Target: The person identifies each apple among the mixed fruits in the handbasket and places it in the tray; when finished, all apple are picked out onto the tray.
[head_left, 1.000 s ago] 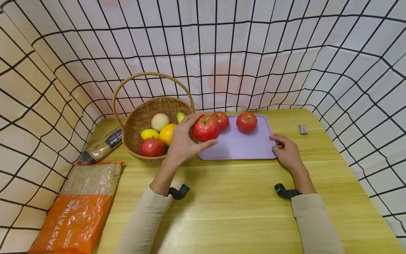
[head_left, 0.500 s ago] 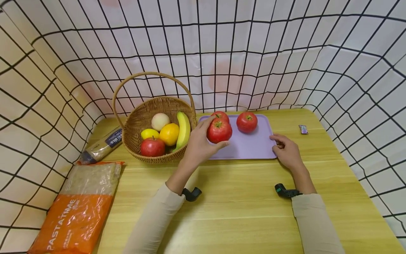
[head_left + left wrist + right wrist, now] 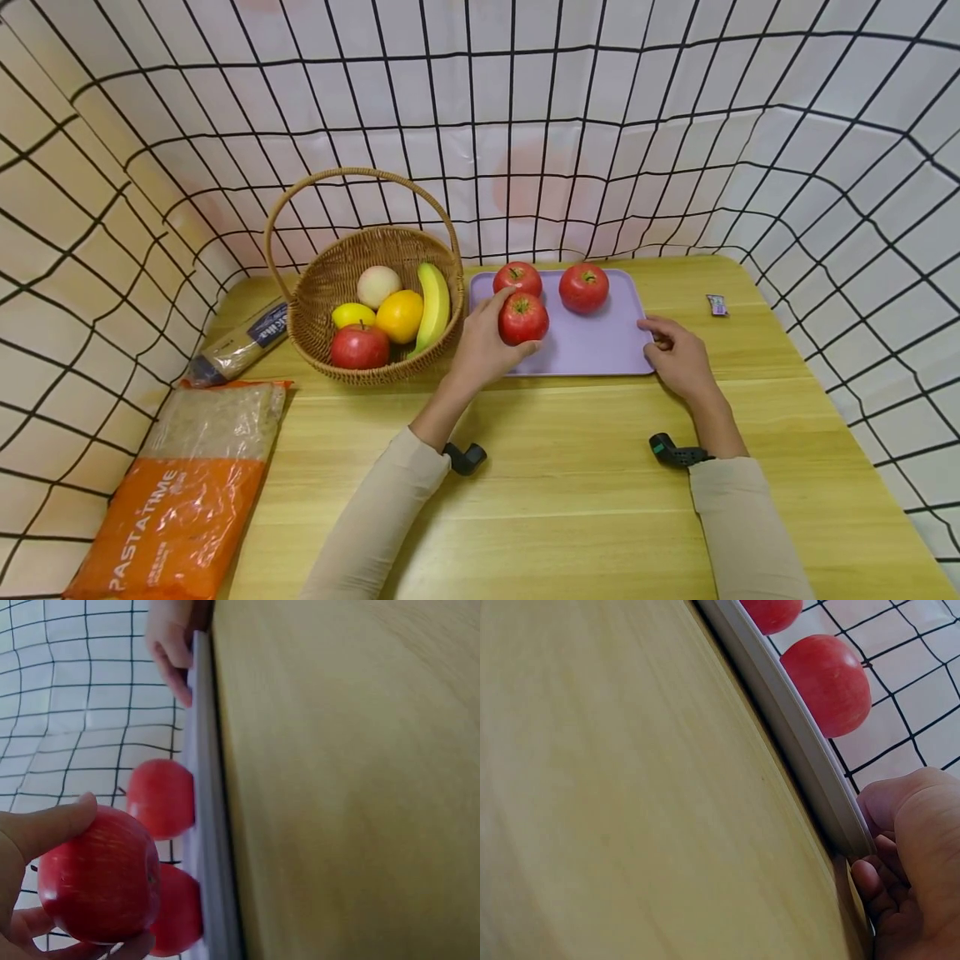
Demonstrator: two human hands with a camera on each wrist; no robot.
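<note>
My left hand grips a red apple, thumb on one side and fingers on the other. In the left wrist view this held apple hangs a little above the lilac tray, apart from it. Two more apples lie on the tray: one at the back left, partly covered by my hand and the held apple, and one at the back middle. My right hand holds the tray's right rim. In the right wrist view, its curled fingers are at the tray corner.
Left of the tray stands a wicker basket with a tall handle, holding a banana, an orange, a lemon, an apple and a pale round fruit. Farther left lie an orange pasta bag and another packet. A small purple sachet lies right.
My left hand has carried the apple from beside the basket rightward and then down over the tray's left part. The banana came into full view. My right hand has stayed at the rim.
</note>
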